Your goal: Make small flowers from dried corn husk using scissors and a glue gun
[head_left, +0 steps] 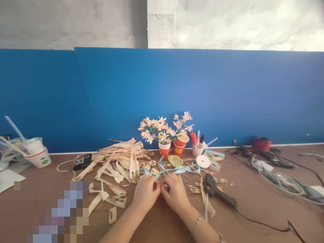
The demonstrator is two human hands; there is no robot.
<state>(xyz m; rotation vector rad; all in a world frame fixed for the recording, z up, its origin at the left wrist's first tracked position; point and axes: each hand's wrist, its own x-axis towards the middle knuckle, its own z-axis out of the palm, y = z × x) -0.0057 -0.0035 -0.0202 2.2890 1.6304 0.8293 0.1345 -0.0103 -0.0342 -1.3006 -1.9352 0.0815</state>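
My left hand and my right hand meet fingertip to fingertip at the table's middle. Both are closed in a pinch; whatever lies between the fingers is too small to make out. Just beyond them lie a light blue ribbon and a green dish. Dried husk strips are heaped to the left. Pale flowers stand in paper cups behind the hands. A black glue gun rests to the right of my right hand.
A white tape roll and a cup of pens sit behind the glue gun. Cables and a red object are at the right. A white cup stands far left, before a blue partition.
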